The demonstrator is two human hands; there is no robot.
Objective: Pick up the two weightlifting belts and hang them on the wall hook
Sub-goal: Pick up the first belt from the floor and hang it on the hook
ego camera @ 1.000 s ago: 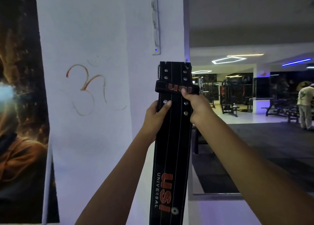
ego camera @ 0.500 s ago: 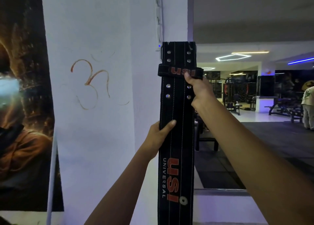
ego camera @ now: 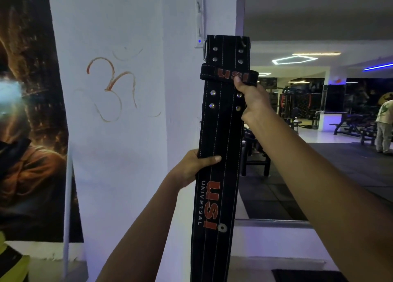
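1. While both arms reach up, the black USI weightlifting belt stands nearly upright, long axis vertical, buckle end topmost, in front of the white pillar.
2. Left hand is clamped on the belt's left edge at mid-length, thumb across its face.
3. Right hand is closed on the keeper loop at the right edge.
4. Against half a second ago, the left hand grips slightly lower; the belt's top sits a little lower in view.
5. Beyond, gym machines and a person stand far off.

White wall at frame centre-left bears an orange Om symbol. Dark poster at left edge. Gym machines at right background.
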